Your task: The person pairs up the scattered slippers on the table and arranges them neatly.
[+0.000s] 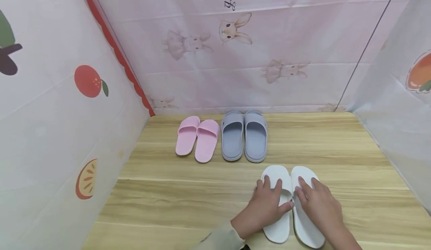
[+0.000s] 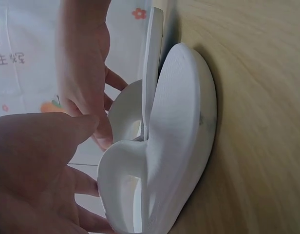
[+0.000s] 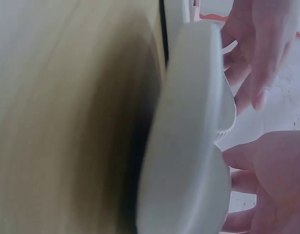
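A pair of white slippers lies side by side on the wooden surface, toes pointing away. Over the strap of the left white slipper (image 1: 277, 233) my left hand (image 1: 267, 205) rests with its fingers spread, the thumb out toward the gap between the pair. My right hand (image 1: 321, 207) lies on the strap of the right white slipper (image 1: 308, 229), fingers loosely extended. In the left wrist view the left hand (image 2: 33, 165) has fingertips against the strap's far side. The right wrist view shows the right hand (image 3: 281, 180) with fingertips touching its strap.
Pink slippers (image 1: 206, 145) and grey slippers (image 1: 256, 141) stand in pairs near the back wall (image 1: 208, 89), left of and beyond the white pair. Printed side walls (image 1: 43, 130) border the wooden surface (image 1: 175, 201) on both sides.
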### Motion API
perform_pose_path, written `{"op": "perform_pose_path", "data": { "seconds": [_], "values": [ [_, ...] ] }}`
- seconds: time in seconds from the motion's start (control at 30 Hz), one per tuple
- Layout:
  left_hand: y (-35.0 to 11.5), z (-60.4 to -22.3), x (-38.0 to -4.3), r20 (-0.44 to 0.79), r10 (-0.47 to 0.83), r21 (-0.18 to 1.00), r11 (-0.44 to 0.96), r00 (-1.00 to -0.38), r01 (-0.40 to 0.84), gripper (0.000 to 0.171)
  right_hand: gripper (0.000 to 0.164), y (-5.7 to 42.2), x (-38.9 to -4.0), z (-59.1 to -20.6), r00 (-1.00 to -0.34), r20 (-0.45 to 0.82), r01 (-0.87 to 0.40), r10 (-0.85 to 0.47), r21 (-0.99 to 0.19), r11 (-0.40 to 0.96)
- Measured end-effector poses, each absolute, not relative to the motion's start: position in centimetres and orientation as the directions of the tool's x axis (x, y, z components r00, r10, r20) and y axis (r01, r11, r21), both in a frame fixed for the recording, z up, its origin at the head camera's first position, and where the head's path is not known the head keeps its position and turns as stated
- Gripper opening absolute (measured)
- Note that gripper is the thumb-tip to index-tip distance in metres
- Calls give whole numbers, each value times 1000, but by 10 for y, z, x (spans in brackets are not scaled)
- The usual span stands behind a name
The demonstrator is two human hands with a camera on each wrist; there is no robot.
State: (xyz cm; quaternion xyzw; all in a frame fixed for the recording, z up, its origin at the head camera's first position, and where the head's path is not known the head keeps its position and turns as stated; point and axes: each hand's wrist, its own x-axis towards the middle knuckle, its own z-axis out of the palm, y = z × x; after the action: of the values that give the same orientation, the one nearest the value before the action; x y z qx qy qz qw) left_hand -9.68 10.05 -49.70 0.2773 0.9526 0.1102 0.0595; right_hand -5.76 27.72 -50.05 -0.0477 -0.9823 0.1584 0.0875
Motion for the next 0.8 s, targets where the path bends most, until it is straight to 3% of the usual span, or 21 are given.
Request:
{"op": "perform_pose_path", "data": {
  "seconds": [0.5, 0.8],
  "values": [
    [131, -500, -101, 71, 444, 147, 881, -893, 449, 57, 43, 290, -64, -498, -978, 181, 44, 107, -321, 946],
    [140, -504, -107, 135, 403, 160, 893, -905, 421, 43, 43, 295, -68, -497, -981, 149, 70, 125, -329, 942]
  ]
}}
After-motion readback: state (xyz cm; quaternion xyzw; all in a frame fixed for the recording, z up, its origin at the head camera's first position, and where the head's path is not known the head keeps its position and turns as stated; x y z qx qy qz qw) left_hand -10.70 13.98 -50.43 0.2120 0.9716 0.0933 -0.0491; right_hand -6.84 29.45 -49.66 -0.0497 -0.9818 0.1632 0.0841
